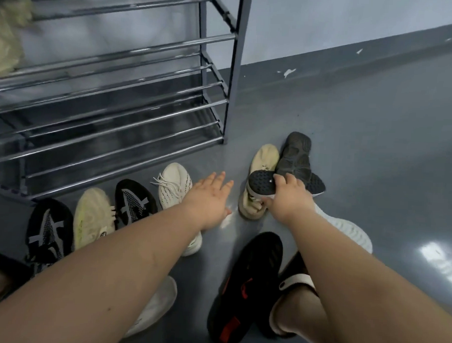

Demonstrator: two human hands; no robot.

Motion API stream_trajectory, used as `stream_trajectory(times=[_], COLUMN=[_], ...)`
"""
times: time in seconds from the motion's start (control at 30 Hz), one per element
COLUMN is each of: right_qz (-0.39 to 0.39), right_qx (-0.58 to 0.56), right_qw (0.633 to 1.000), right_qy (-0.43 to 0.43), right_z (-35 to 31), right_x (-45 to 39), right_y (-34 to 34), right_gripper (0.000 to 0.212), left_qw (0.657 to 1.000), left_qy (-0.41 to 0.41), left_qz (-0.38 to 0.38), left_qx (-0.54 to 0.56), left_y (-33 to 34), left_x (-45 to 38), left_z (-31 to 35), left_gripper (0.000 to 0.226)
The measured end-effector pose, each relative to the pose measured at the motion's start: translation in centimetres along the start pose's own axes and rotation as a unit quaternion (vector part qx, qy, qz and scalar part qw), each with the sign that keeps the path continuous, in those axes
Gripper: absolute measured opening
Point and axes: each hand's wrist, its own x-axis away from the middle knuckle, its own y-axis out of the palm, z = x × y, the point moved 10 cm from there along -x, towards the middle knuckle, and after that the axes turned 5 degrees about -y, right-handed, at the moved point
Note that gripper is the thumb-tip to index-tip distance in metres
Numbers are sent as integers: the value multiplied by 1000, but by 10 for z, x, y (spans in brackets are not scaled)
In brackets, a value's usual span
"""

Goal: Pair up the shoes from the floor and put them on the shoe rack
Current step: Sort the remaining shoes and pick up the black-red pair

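1. The right hand (pixel 287 197) grips a white knit shoe with a black studded sole (pixel 262 184), tipped sole-up.
2. The left hand (pixel 211 196) hovers spread, holding nothing, just left.
3. The beige knit sneaker (pixel 261 160) lies beneath, toe towards the wall, nearer the right hand.
4. The grey metal shoe rack (pixel 119 102) stands up-left.

Right hand (pixel 287 197) gripping dark-soled shoe (pixel 262 184)

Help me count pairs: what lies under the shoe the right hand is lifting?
Under the dark-soled shoe gripped by the right hand lies a beige shoe, beside a dark grey shoe. The hand and sole cover the beige shoe's middle, so anything else beneath stays hidden.
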Motion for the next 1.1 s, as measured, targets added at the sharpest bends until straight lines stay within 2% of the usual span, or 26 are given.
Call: stream_trajectory(times=[0.17, 0.3, 0.53, 0.7, 0.83, 0.9, 0.97, 1.1], right_qz=[16, 5, -43, -63, -77, -87, -88, -43], right_qx=[99, 121, 62, 18, -16, -50, -145, -390], right_qw=[994, 992, 996, 996, 994, 991, 978, 894], right_qy=[-38, -31, 42, 63, 76, 87, 118, 214], right_z=[23, 57, 115, 133, 142, 143, 145, 156], right_x=[-23, -37, -57, -69, -79, -84, -89, -99], right_y=[-34, -35, 5, 27, 41, 48, 53, 56], right_gripper=[62, 62, 73, 75, 74, 72, 66, 49], left_qw=[1000, 1000, 998, 996, 993, 991, 989, 980], left_qy=[1, -8, -17, -19, -49, -69, -78, -67], left_qz=[1, -1, -47, -60, -61, -59, -54, -24], left_qx=[-10, 4, 40, 58, 84, 95, 110, 183], left_y=[-9, -16, 4, 21, 30, 33, 36, 36], left_x=[-20, -43, -88, -125, -153, -163, -169, -175], left_z=[13, 24, 55, 82, 91, 91, 90, 91], left_gripper=[69, 67, 61, 61, 64, 64, 63, 59])
